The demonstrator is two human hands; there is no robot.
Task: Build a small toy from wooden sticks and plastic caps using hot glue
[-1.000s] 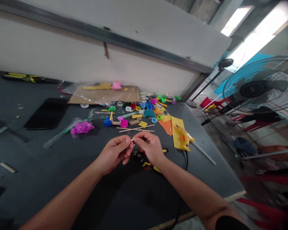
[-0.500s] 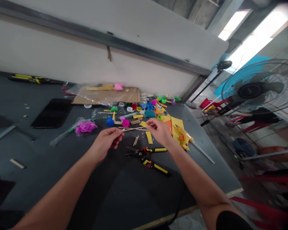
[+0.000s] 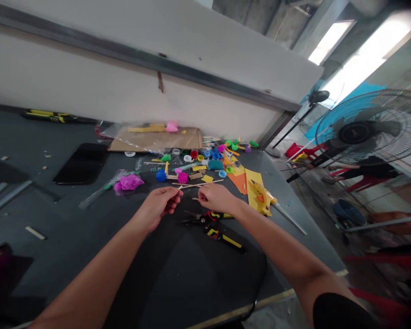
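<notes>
- A thin wooden stick is pinched between the closed fingers of the left hand.
- A short stick is gripped by the right hand, fingers together, the tips partly hidden.
- Loose sticks are left lying at 12 o'clock; snips lie at 6 o'clock, untouched, partly hidden.

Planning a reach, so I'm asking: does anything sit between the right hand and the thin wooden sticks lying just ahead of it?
Nothing visible does. The right hand is just short of the thin wooden sticks, with only the dark tabletop between them. The yellow-handled pliers lie on the near side of the hand, not in the way.
</notes>
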